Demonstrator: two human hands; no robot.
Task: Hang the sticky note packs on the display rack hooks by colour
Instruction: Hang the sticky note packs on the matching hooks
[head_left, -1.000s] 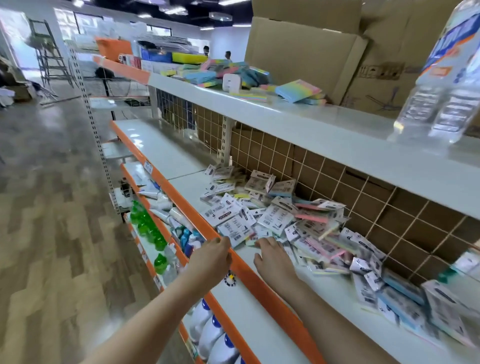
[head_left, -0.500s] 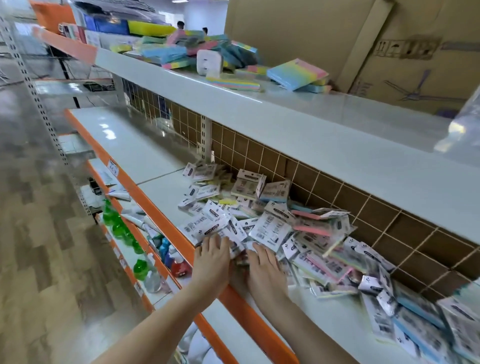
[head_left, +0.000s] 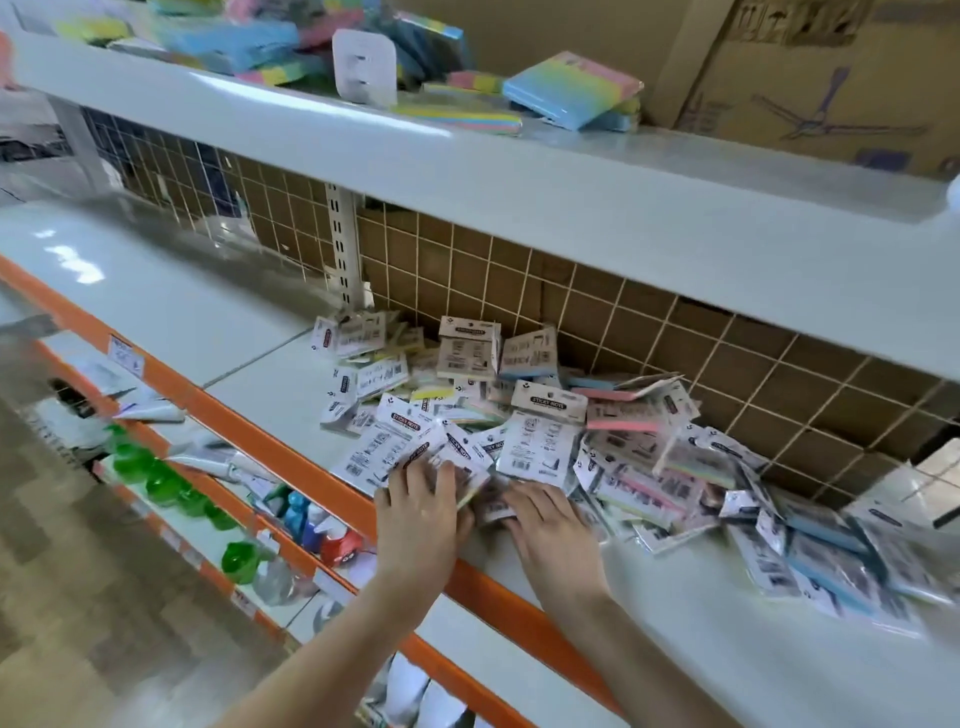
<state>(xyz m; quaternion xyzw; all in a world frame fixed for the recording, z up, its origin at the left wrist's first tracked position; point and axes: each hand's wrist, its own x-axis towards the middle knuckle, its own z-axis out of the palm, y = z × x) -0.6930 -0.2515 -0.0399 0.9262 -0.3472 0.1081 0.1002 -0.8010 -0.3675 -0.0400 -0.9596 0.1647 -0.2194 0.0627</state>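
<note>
A loose heap of sticky note packs (head_left: 540, 441) in clear sleeves with white header cards lies on the white middle shelf (head_left: 249, 374), spreading to the right in pink, blue and yellow. My left hand (head_left: 421, 519) lies flat, fingers straight, on the packs at the heap's front edge. Beside it my right hand (head_left: 545, 519) rests on the packs too, its fingertips over a small pack. Whether either hand grips a pack is hidden. Behind the heap stands the wire grid back panel (head_left: 597, 312); I see no hooks on it.
The upper shelf (head_left: 571, 208) overhangs the heap and carries coloured note blocks (head_left: 571, 88), a white holder (head_left: 363, 67) and cardboard boxes (head_left: 810, 78). The shelf's orange front edge (head_left: 291, 457) runs under my wrists. Bottles (head_left: 156, 478) fill the lower shelves. Wood floor lies to the left.
Both hands have slid forward from the shelf's orange edge onto the front of the heap. The view has moved closer and tipped down toward the packs.
</note>
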